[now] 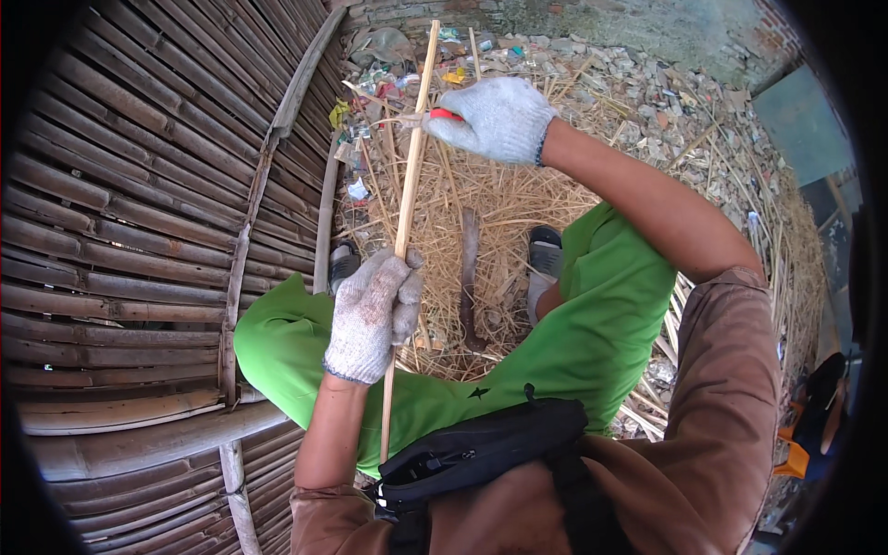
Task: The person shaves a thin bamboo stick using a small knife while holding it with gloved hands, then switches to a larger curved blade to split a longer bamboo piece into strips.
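My left hand (pixel 368 319), in a whitish knit glove with brown stains, is closed around a long pale bamboo strip (pixel 413 176). The strip stands lengthwise in front of me, its lower end passing below the hand over my green trousers. Farther up, my right hand (pixel 495 120), gloved too, grips a small red-handled knife (pixel 446 115). Its working end meets the strip near the upper end; most of the handle is hidden in the fist. A thin curled shaving (pixel 398 120) sticks out left of the strip there.
A bamboo slat wall (pixel 139 222) rises on my left. Between my sandalled feet, a long brown curved object (pixel 470 277) lies on straw-like shavings (pixel 504 199). Rubble and litter (pixel 638 120) spread toward the back wall (pixel 592 20). A black waist bag (pixel 481 449) lies across my lap.
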Demonstrator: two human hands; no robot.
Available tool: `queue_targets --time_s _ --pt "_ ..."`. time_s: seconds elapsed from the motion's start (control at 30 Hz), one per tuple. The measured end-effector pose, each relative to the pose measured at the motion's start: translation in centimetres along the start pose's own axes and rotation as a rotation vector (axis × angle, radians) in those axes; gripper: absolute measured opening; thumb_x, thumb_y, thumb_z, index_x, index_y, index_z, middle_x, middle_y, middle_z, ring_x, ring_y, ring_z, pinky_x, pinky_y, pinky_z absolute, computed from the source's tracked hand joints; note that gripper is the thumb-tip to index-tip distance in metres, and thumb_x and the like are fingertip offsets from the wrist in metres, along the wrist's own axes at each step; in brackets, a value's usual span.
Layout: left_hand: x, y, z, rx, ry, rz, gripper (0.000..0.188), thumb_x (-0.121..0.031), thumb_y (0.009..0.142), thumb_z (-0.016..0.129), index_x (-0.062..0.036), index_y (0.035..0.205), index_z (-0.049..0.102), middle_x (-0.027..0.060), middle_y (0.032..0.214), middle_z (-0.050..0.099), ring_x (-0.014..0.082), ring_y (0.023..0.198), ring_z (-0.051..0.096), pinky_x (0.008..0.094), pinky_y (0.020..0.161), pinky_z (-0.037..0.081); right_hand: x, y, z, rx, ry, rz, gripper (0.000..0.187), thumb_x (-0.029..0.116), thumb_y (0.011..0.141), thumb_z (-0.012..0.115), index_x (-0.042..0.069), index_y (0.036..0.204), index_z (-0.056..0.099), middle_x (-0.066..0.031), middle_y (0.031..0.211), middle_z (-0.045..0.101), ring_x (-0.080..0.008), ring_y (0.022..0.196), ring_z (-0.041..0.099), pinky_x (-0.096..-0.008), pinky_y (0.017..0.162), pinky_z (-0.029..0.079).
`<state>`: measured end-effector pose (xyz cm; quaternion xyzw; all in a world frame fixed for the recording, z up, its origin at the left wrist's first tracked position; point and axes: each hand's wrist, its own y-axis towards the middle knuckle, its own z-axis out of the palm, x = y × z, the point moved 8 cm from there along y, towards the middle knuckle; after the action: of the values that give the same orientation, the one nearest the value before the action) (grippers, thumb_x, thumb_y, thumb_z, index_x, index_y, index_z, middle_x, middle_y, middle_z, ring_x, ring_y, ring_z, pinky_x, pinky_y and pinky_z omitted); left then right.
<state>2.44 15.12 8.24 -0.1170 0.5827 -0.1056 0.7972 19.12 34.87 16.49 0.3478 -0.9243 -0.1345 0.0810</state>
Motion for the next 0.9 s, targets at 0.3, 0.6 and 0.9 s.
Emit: queue_targets --time_s 0.3,0.6,0.9 --pt "0.5 -1.2 -0.3 0.064 0.138 -0.017 0.026 -0.023 0.112 0.057 0.0008 0.121 0.063 -0.0010 0.073 0.056 0.0059 0.047 0.044 0.0229 0.041 0.033 -5.2 -0.1 -0.8 -0.024 -0.067 0.112 0.058 0.062 0.107 0.045 0.013 0.116 0.075 -0.0210 0.096 0.077 -0.0419 0.091 0.075 -0.0546 0.082 0.060" --pt "1.4 -1.6 -0.5 0.082 0.179 -0.105 0.027 -0.023 0.112 0.056 0.0016 0.120 0.065 -0.0014 0.073 0.056 0.0058 0.048 0.045 0.0220 0.042 0.032 -12.2 0.1 -0.1 0.011 -0.079 0.261 0.072 0.070 0.107 0.034 0.016 0.123 0.078 -0.0196 0.111 0.078 -0.0409 0.106 0.075 -0.0527 0.096 0.058" --pt "3.8 -0.2 -2.7 0.064 -0.006 -0.067 0.023 -0.022 0.112 0.057 -0.0005 0.121 0.061 0.0017 0.082 0.062 0.0087 0.055 0.053 0.0233 0.045 0.040 -27.7 -6.4 0.2 -0.166 -0.060 0.729 0.079 0.072 0.105 0.037 0.007 0.127 0.075 -0.0256 0.127 0.074 -0.0422 0.121 0.070 -0.0515 0.108 0.053"
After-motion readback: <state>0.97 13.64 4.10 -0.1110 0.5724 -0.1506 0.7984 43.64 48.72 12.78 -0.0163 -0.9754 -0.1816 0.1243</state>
